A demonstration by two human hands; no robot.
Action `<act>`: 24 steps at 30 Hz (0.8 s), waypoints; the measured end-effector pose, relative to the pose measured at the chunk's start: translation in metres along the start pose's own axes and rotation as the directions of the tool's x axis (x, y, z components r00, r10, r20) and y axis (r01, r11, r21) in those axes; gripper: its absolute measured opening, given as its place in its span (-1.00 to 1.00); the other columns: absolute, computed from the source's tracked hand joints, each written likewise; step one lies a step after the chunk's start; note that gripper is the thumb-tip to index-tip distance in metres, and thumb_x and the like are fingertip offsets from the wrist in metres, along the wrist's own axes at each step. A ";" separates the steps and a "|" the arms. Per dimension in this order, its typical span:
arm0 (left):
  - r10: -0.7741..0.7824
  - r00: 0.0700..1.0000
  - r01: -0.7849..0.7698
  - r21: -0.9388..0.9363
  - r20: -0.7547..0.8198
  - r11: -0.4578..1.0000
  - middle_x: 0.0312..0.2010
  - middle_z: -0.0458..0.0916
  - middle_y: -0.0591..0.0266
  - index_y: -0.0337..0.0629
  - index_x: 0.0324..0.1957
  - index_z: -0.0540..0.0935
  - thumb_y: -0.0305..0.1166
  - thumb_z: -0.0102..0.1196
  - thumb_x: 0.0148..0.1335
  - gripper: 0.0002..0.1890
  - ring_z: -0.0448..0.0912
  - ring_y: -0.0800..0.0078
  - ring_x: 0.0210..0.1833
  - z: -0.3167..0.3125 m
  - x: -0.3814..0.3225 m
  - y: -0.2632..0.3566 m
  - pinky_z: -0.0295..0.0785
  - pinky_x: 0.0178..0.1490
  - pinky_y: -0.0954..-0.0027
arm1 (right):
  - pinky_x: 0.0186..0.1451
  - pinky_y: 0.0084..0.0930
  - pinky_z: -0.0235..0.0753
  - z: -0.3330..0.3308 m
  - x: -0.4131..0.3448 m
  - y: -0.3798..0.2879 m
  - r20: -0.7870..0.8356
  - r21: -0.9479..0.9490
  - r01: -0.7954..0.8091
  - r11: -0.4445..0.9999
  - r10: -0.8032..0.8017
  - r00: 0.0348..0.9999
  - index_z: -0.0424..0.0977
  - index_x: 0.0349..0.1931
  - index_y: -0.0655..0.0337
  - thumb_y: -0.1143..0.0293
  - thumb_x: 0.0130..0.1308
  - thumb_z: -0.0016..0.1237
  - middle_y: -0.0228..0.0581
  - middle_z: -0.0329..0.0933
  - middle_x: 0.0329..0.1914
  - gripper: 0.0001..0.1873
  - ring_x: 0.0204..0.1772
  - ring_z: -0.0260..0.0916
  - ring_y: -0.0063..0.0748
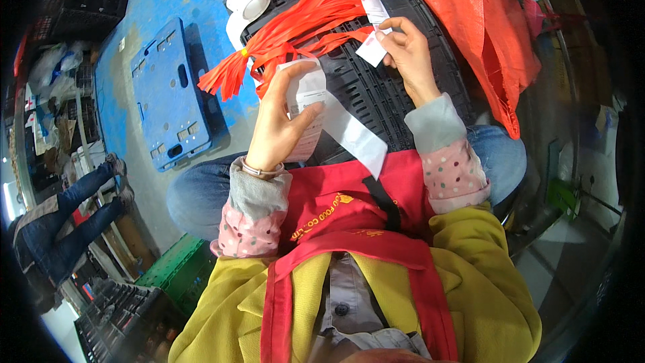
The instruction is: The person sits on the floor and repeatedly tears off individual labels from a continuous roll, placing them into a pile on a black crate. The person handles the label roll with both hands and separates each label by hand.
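My left hand point(282, 116) holds a strip of white printed labels point(308, 88) between thumb and fingers; a loose pale strip point(355, 136) hangs beside it over the red apron. With thumb and fingertips, my right hand point(408, 53) pinches a white label point(372, 50) at the end of a red ribbon. A bundle of red plastic ribbons point(307, 12), tied with a yellow band, lies on a black plastic crate point(347, 91). White labels point(373, 5) are fixed along the ribbon ends. By the crate's left edge is a roll of labels point(248, 2).
A blue plastic platform point(171, 96) lies on the floor at left. A red woven sack point(484, 35) is at the right. Green point(174, 272) and black crates point(126, 322) stand lower left. Another person point(65, 227) is at far left, near cluttered shelves.
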State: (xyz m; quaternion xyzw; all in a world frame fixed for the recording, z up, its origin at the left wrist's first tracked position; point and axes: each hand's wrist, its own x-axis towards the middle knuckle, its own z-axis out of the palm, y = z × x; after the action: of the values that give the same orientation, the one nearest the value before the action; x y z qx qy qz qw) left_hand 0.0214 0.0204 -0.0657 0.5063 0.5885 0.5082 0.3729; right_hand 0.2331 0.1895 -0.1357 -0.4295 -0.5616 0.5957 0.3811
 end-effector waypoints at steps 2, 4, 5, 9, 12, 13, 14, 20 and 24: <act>-0.068 0.998 0.068 0.011 0.005 0.998 0.06 0.71 0.15 -0.27 0.20 0.61 -0.63 0.38 0.15 -0.47 0.63 0.44 0.13 -0.004 0.000 -0.004 0.50 0.23 0.40 | -0.25 -0.66 0.53 0.004 -0.008 -0.010 0.129 0.195 -0.116 0.974 0.092 0.987 0.58 0.02 0.36 0.55 0.43 0.14 -0.30 0.72 -0.27 -0.80 -0.27 0.64 -0.57; -0.178 0.984 0.178 -0.012 -0.004 0.984 0.07 0.73 0.16 -0.30 0.16 0.65 -0.66 0.38 0.14 -0.51 0.67 0.47 0.07 -0.008 -0.002 -0.007 0.54 0.16 0.43 | -0.11 -0.64 0.60 0.013 -0.015 -0.018 0.196 0.278 -0.088 0.956 0.033 0.980 0.57 0.08 0.38 0.56 0.43 0.13 -0.25 0.72 -0.17 -0.75 -0.18 0.65 -0.54; -0.212 0.977 0.212 -0.025 -0.007 0.977 0.05 0.74 0.17 -0.31 0.13 0.67 -0.66 0.38 0.15 -0.54 0.67 0.50 0.03 -0.010 -0.003 -0.009 0.55 0.13 0.44 | -0.04 -0.62 0.63 0.018 -0.018 -0.021 0.231 0.327 -0.067 0.943 -0.011 0.973 0.56 0.11 0.38 0.57 0.43 0.13 -0.22 0.72 -0.12 -0.73 -0.14 0.66 -0.53; -0.293 0.954 0.292 -0.015 -0.061 0.956 -0.23 0.80 0.24 -0.33 -0.10 0.77 -0.61 0.40 0.18 -0.78 0.69 0.61 -0.23 -0.013 -0.004 -0.012 0.57 -0.15 0.50 | 0.25 -0.51 0.64 0.035 -0.027 -0.026 0.326 0.222 -0.018 0.975 -0.057 0.944 0.50 0.23 0.35 0.66 0.41 0.10 -0.06 0.69 0.15 -0.61 0.16 0.68 -0.41; -0.313 0.947 0.313 -0.010 -0.070 0.950 -0.39 0.79 0.28 -0.33 -0.20 0.79 -0.56 0.42 0.18 -0.85 0.67 0.63 -0.36 -0.011 -0.004 -0.011 0.54 -0.29 0.51 | 0.16 -0.54 0.67 0.041 -0.033 -0.024 0.255 0.081 -0.038 0.996 0.016 0.967 0.59 0.07 0.38 0.62 0.42 0.14 -0.05 0.70 0.12 -0.76 0.13 0.70 -0.41; -0.327 0.942 0.325 -0.035 -0.073 0.945 -0.42 0.78 0.28 -0.33 -0.22 0.79 -0.55 0.43 0.18 -0.87 0.65 0.64 -0.39 -0.010 -0.004 -0.011 0.53 -0.32 0.52 | 0.15 -0.54 0.68 0.042 -0.034 -0.024 0.227 0.057 -0.047 0.997 0.033 0.973 0.61 0.02 0.39 0.61 0.41 0.15 -0.04 0.70 0.12 -0.79 0.12 0.71 -0.41; -0.357 0.932 0.354 -0.051 -0.068 0.934 -0.45 0.77 0.29 -0.33 -0.24 0.80 -0.54 0.43 0.19 -0.88 0.64 0.66 -0.43 -0.010 -0.004 -0.010 0.51 -0.36 0.53 | -0.03 -0.60 0.65 0.045 -0.035 -0.023 0.186 0.060 -0.022 0.998 0.011 0.982 0.68 -0.11 0.33 0.58 0.37 0.21 -0.14 0.68 0.14 -0.88 0.03 0.70 -0.48; -0.344 0.937 0.335 -0.129 -0.056 0.933 -0.42 0.77 0.27 -0.38 -0.22 0.79 -0.46 0.42 0.29 -0.85 0.63 0.67 -0.42 -0.005 -0.005 -0.010 0.50 -0.36 0.55 | -0.32 -0.80 0.32 0.054 -0.037 -0.021 0.117 -0.233 0.399 0.887 -0.382 0.917 0.71 -0.18 0.17 0.52 0.32 0.27 -0.47 0.59 0.14 -0.90 -0.13 0.48 -0.77; -0.383 0.921 0.387 -0.243 0.066 0.890 -0.33 0.78 0.26 -0.40 -0.11 0.77 -0.44 0.33 0.39 -0.82 0.65 0.64 -0.33 0.001 -0.004 -0.018 0.51 -0.28 0.56 | -0.32 -0.77 0.38 0.056 -0.042 -0.020 0.219 0.055 0.065 0.996 -0.076 0.973 0.61 -0.08 0.29 0.51 0.46 0.16 -0.40 0.68 -0.12 -0.90 -0.25 0.50 -0.76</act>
State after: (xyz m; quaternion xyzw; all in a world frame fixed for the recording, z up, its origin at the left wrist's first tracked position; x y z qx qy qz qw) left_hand 0.0197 0.0172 -0.0835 0.3326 0.6048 0.4905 0.5320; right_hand 0.1941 0.1330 -0.1120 -0.3312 -0.6010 0.6390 0.3475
